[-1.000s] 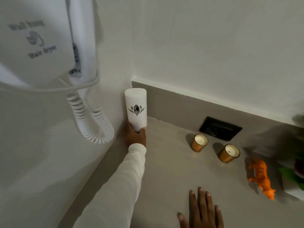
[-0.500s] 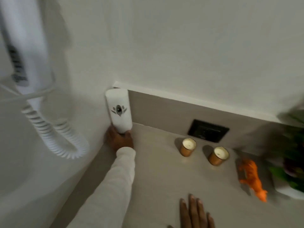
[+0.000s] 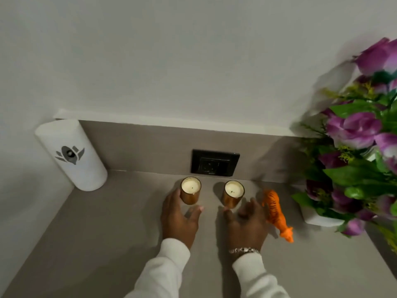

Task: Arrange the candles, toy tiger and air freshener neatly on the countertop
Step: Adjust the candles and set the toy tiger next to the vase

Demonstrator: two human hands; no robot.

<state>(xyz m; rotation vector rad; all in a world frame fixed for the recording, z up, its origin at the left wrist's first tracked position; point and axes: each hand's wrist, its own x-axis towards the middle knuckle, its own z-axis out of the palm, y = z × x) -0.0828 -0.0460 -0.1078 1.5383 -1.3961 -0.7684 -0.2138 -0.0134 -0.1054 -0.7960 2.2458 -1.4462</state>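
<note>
The white air freshener (image 3: 73, 155) stands in the far left corner of the grey countertop (image 3: 96, 244), nobody touching it. Two gold candles stand side by side below the wall socket. My left hand (image 3: 179, 218) cups the left candle (image 3: 190, 190): the fingers lie along its left side and the thumb is spread below it. My right hand (image 3: 247, 222) curves around the base of the right candle (image 3: 233, 193), fingers apart. The orange toy tiger (image 3: 275, 211) stands just right of my right hand, head toward me.
A black wall socket (image 3: 214, 163) sits in the backsplash behind the candles. A bunch of purple flowers (image 3: 354, 147) in a white pot (image 3: 322, 220) fills the right side, close to the tiger. Walls close off the left and the back.
My left hand let go of the air freshener and moved right to the left candle. My right hand came forward to the right candle. The view swung right, away from the hair dryer.
</note>
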